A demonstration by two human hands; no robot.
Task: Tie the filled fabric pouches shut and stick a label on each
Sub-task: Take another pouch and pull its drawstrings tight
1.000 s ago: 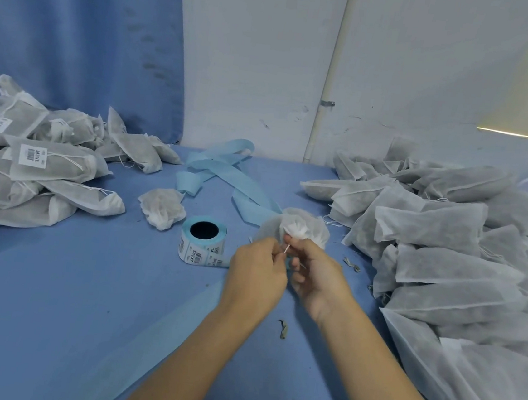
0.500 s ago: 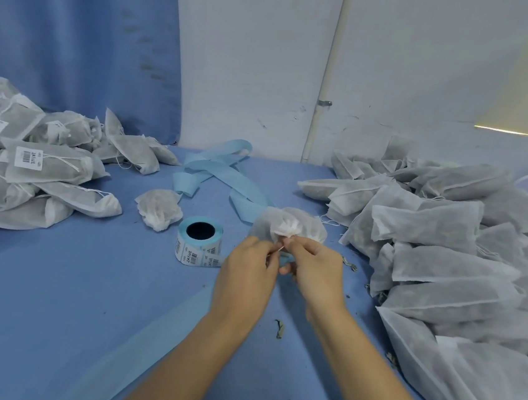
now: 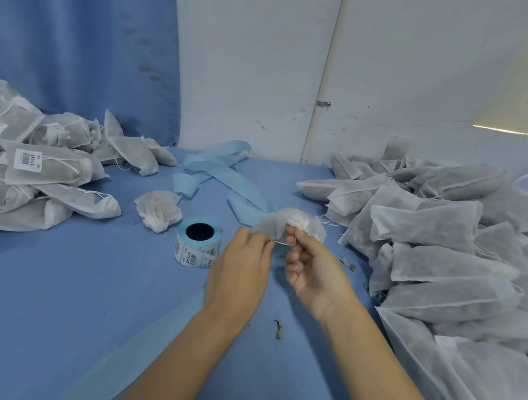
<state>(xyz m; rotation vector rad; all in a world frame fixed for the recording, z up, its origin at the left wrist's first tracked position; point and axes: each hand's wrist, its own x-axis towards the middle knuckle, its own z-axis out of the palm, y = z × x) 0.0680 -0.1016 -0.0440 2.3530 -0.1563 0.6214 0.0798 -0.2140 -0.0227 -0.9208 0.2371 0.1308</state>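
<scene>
Bench [image 3: 49,307], blue cloth over it, carries the lot. To your R sits the big heap of filled pouches [image 3: 447,238], no labels showing, so plenty left to do. To your L is the smaller heap [image 3: 47,170], several w/ barcode labels on, prob. the finished ones. Spent backing strip [image 3: 223,176] lies curled at the back, centre.

Your left grip [image 3: 239,262] is clenched on one end of the string. Your right grip [image 3: 314,270] pinches the gathered neck of the pouch in hand [image 3: 313,226], thumb and forefinger on it, other fingers curled. That pouch is mid-bench, just past your knuckles. Can't tell if it rests on the cloth or hangs clear.

Label roll [image 3: 198,242] stands core-up just beside your left grip, w/ a crumpled loose pouch [image 3: 157,209] behind it.

String [image 3: 281,242]: half a sec ago both grips were bunched together at the neck. Now they've drawn apart and the string runs taut between them. Reads as the knot being cinched, so this pouch is nearly tied. Label comes next, and the roll's in easy reach.
</scene>
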